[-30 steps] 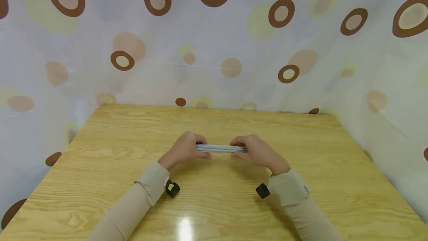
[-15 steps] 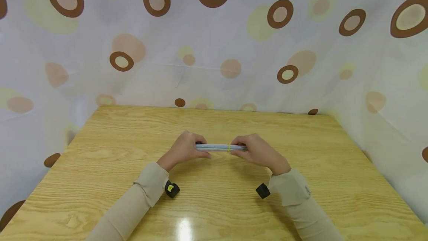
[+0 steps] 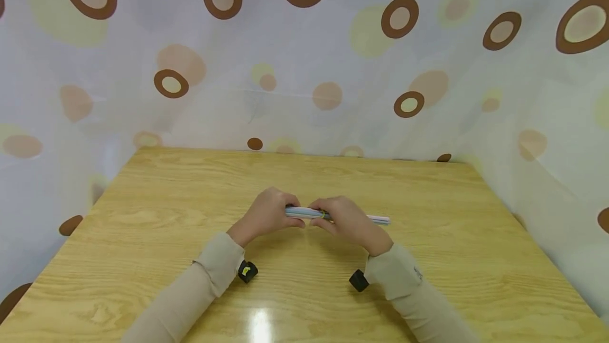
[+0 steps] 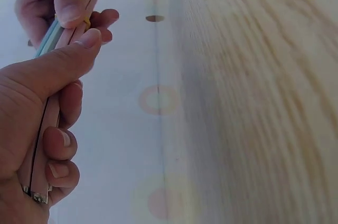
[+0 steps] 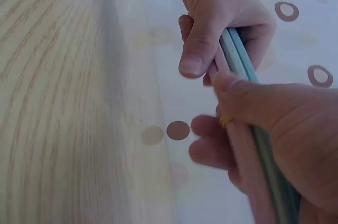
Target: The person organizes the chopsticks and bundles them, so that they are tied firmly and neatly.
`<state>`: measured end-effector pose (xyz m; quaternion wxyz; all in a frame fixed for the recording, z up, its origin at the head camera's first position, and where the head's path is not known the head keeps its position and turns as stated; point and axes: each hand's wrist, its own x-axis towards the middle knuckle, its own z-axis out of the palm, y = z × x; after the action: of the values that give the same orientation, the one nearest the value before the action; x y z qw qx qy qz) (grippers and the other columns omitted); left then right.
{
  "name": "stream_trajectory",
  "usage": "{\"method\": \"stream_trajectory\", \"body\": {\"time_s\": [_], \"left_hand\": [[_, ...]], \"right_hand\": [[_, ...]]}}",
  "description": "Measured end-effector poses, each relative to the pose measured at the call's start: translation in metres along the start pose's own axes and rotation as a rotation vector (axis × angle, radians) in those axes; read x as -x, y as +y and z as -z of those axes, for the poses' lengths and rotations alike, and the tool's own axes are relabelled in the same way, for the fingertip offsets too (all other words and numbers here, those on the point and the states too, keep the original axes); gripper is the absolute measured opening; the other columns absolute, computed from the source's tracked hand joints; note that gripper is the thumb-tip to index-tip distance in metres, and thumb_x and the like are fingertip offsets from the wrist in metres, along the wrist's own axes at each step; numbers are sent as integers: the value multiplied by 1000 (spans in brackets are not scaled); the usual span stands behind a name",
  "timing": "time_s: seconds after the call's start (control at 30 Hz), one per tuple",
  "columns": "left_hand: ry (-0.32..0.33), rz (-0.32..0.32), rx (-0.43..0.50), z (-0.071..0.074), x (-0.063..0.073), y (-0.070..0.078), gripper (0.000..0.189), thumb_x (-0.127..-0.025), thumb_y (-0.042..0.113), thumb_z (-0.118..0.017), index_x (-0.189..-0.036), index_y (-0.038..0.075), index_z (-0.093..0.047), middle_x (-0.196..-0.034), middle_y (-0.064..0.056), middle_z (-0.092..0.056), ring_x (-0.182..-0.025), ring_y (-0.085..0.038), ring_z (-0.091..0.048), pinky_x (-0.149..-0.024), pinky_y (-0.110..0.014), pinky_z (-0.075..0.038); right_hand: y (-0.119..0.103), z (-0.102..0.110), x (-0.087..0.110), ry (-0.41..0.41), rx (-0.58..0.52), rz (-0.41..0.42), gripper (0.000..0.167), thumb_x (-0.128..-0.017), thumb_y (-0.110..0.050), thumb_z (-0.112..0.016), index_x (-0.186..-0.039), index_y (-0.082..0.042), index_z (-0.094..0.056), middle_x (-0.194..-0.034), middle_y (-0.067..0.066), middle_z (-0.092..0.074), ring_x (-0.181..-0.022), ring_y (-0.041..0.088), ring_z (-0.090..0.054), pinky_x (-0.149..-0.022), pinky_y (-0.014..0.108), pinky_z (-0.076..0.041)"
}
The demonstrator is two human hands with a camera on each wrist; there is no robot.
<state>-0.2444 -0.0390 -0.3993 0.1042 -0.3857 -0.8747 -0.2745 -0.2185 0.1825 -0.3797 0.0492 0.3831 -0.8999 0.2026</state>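
Both hands hold a bundle of long, slim pink and pale-blue sticks [image 3: 301, 213] level over the table. The left hand [image 3: 267, 217] grips its left part, thumb along the near side; in the left wrist view the sticks' whitish ends [image 4: 38, 197] show low in that palm. The right hand [image 3: 351, 222] pinches the bundle close beside the left fingertips, and the rest of the sticks runs out to its right. A yellow rubber band [image 5: 226, 120] circles the bundle at the right hand's thumb and fingers. The palms hide parts of the sticks.
Beneath the hands lies a wood-grain table [image 3: 190, 184]. A pale curtain [image 3: 295, 36] printed with brown rings and spots hangs behind it and along both sides. A small black camera mount [image 3: 247, 271] sits at the left cuff, another black mount [image 3: 359, 280] at the right.
The right hand has slid left along the bundle, toward the left hand, and the bundle's right end now shows beyond it. The left hand has shifted slightly right, still gripping.
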Motion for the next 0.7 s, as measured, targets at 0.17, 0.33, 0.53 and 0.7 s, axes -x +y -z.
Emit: {"method": "stream_trajectory", "body": {"time_s": [0.17,0.33,0.53,0.7], "left_hand": [[1,-2,-25,-1,0,2,28,-69,33,-86,-78,10,-72,-70,2,-70,-55,-4,-54,-55,-18,-42],[-14,5,-10,1,1,1,27,-69,33,-86,-78,11,-73,-71,2,-70,-54,-3,-53,-54,-17,-41],[-4,64,4,8,2,-4,27,-69,33,-86,-78,12,-72,-70,3,-70,-55,-2,-51,-54,-19,-41],[-13,127,-5,15,3,-15,29,-69,38,-85,-81,15,-71,-72,6,-68,-57,-3,-51,-56,-21,-41]], "right_hand": [[-2,-3,-2,-17,-38,-10,22,-89,-16,-68,-110,-6,-68,-93,4,-71,-59,-1,-48,-59,19,-42],[-1,3,0,-48,-59,-23,30,-88,-17,-70,-115,-5,-66,-87,2,-69,-55,0,-43,-57,20,-42],[10,11,7,-4,-32,-67,36,-86,-17,-73,-118,-3,-61,-85,2,-70,-63,3,-59,-62,21,-49],[19,18,10,72,-17,-91,24,-84,-18,-75,-102,-7,-64,-83,1,-71,-64,4,-61,-61,22,-49]]}}
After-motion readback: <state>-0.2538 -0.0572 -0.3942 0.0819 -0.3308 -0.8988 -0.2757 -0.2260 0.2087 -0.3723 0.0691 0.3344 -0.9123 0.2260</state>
